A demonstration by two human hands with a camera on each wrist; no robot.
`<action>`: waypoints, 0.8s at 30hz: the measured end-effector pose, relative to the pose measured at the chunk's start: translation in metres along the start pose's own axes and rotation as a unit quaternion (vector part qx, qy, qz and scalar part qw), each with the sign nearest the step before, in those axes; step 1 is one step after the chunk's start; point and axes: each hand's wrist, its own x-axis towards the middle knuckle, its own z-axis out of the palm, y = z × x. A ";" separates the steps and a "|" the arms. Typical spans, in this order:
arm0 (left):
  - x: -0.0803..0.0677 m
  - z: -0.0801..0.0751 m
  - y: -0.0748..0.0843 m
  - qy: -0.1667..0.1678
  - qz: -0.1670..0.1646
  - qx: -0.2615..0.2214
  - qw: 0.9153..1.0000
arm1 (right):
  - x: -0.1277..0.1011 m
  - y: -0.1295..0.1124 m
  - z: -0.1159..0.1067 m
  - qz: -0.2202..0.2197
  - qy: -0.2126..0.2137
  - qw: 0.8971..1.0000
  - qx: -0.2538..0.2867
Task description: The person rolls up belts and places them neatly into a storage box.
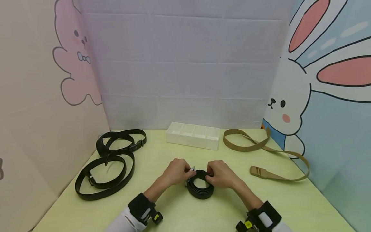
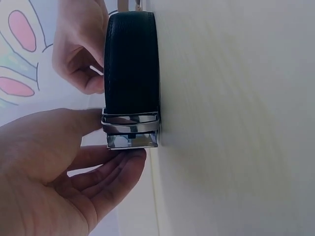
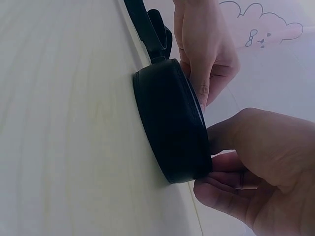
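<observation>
A black leather belt point(image 1: 201, 195) is rolled into a round coil, standing on its edge on the table in the head view. At the coil's left side my left hand point(image 1: 177, 172) pinches it by the silver buckle point(image 2: 132, 129); the left wrist view has the thumb on one side of the buckle and the fingertips at its end. My right hand point(image 1: 221, 174) pinches the coil's right side between thumb and fingers. The right wrist view shows the smooth outer strap point(image 3: 170, 123) of the roll, with the inside of the coil mostly hidden.
Two loosely looped black belts lie on the left, one farther back point(image 1: 139, 145) and one nearer point(image 1: 116, 190). A white compartment box point(image 1: 191, 141) stands at the back middle. On the right spreads a tan webbing belt point(image 1: 244, 149). Walls enclose the yellow table point(image 1: 185, 219) behind and at both sides.
</observation>
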 end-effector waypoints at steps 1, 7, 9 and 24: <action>0.000 0.000 0.000 0.002 0.000 0.001 1.000 | 0.000 0.000 0.000 0.002 0.000 1.000 0.001; 0.000 0.002 0.006 0.018 -0.017 0.020 0.999 | -0.001 -0.002 0.000 0.011 0.000 1.000 0.005; 0.001 0.004 0.008 0.025 -0.030 0.029 0.999 | -0.001 -0.002 0.000 0.011 0.001 1.000 0.004; 0.001 0.004 0.009 0.050 -0.035 0.056 0.997 | 0.000 0.001 0.002 -0.010 0.015 0.999 0.035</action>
